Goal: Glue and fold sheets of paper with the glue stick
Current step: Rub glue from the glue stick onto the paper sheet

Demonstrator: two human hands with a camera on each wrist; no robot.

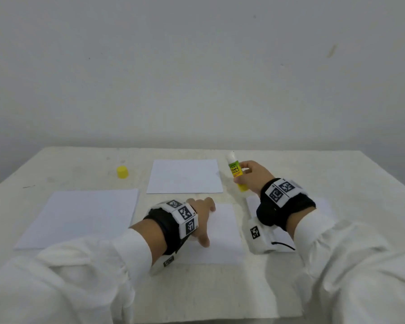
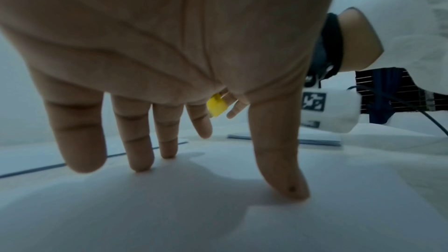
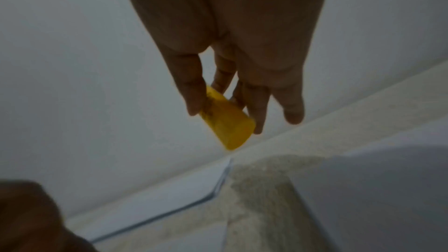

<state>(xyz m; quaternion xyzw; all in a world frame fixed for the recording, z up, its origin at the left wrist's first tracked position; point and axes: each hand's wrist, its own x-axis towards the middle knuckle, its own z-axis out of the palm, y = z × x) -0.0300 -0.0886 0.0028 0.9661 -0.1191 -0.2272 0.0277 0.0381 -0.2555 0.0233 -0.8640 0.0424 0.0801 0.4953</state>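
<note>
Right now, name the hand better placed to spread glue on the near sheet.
Right. The right hand already grips the uncapped glue stick just beyond that near sheet, while the left hand lies flat on it, probably steadying it.

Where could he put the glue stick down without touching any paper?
Bare table lies right of the right hand, and between the yellow plastic cap and the far white paper sheet. The near middle is crowded with sheets.
</note>
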